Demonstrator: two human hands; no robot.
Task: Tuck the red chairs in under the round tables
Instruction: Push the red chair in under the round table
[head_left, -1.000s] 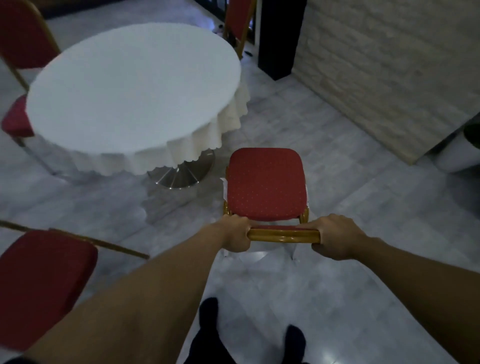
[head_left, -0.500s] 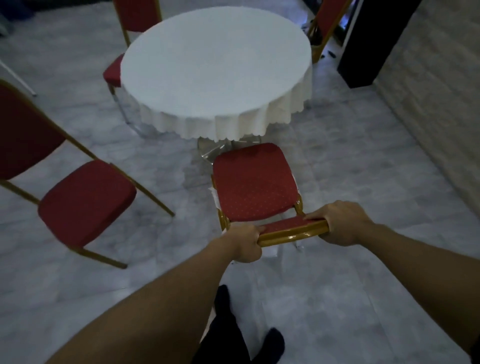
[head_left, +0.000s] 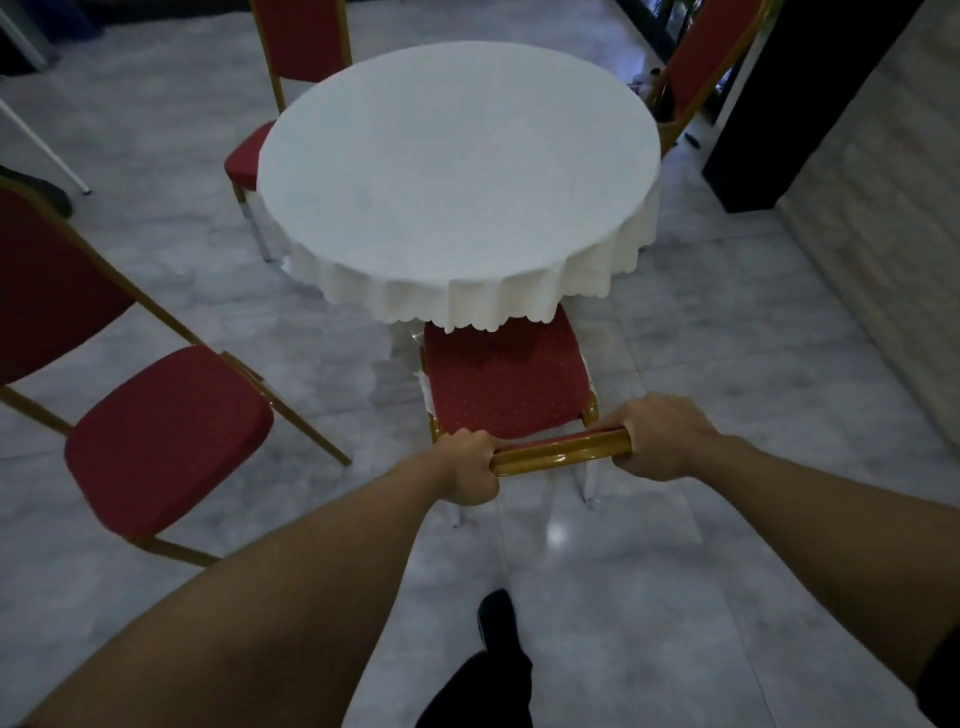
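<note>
glossy gold chair frame (head_left: 558, 453), dotted red fabric seat (head_left: 506, 384), matt white tablecloth (head_left: 457, 171), polished marble-look floor (head_left: 675, 597)

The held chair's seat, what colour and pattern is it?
Red with small pale dots, on the seat, head view.

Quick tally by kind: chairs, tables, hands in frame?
Red padded chairs with gold metal frames: 4 (held one, near left, far left, far right)
Round tables with white tablecloth: 1
Bare hands: 2, left hand, right hand, both gripping the held chair's back rail
Total: 7
</note>
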